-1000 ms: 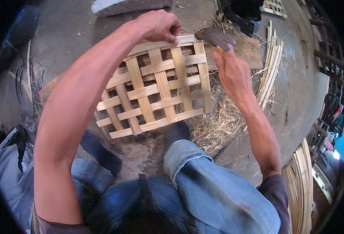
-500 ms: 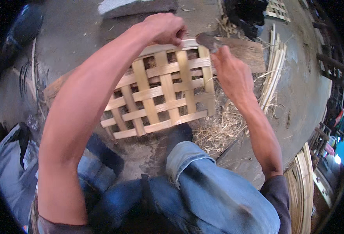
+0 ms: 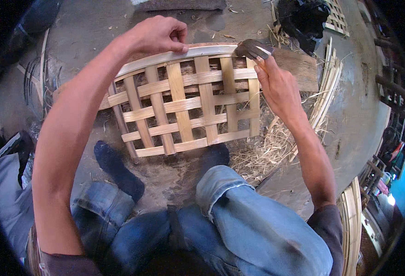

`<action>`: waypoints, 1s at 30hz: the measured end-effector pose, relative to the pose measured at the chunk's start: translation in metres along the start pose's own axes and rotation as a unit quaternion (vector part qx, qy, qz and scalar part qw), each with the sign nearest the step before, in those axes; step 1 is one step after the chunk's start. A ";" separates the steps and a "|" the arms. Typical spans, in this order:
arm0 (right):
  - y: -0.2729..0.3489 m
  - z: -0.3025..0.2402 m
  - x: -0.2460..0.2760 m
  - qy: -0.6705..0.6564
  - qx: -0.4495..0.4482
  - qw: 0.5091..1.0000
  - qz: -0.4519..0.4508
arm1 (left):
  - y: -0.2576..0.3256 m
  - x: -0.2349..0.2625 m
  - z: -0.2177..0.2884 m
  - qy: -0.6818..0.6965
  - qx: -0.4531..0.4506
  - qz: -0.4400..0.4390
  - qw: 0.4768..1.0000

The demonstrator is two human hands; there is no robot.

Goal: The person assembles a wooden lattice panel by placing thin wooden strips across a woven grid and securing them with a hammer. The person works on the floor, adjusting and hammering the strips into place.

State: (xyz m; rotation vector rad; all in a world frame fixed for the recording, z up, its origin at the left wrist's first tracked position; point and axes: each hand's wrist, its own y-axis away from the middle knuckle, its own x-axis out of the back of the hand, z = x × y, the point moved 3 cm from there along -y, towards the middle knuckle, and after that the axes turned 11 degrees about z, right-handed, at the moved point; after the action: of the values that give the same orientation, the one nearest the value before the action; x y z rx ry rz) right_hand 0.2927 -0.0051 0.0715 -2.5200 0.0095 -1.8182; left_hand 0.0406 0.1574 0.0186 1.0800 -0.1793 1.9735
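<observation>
Since prev. frames: woven bamboo panel sits slightly lower in view, top rim strip more exposed; hands in same spots. L to R: left hand closed in a pinch on the rim strip at panel's far edge, panel propped on ground betw. both hands, just beyond the socked feet; right hand gripped round a dark blade tool at far right corner, tip touching rim. Handling, est.: light, springy, slats thin w/ sharp edges, prob. splinter-prone; best held at rim or corners, not mid-weave.

The handle of the dark tool is swallowed by the right hand. The woven bamboo panel is partly covered by the left forearm. The stone slab is cropped at top; the black heap is perhaps cloth.
</observation>
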 end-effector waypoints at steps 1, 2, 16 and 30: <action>0.000 0.002 0.002 -0.025 -0.019 0.999 0.009 | 0.004 -0.003 0.004 -0.018 0.027 0.011 0.999; 0.000 0.000 0.006 -0.050 -0.039 0.998 0.019 | 0.004 -0.004 0.003 -0.012 0.030 0.023 0.999; 0.005 0.011 -0.004 -0.008 -0.050 0.999 0.004 | 0.006 -0.003 0.011 -0.053 0.060 0.034 0.996; -0.016 -0.039 -0.018 -0.032 0.025 0.999 -0.024 | 0.010 0.000 0.008 -0.040 0.072 0.026 0.996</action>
State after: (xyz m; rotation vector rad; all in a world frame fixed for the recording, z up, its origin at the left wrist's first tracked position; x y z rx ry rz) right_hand 0.2496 0.0100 0.0669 -2.5652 -0.0990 -1.7294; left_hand 0.0382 0.1468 0.0259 1.2597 -0.1099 2.0162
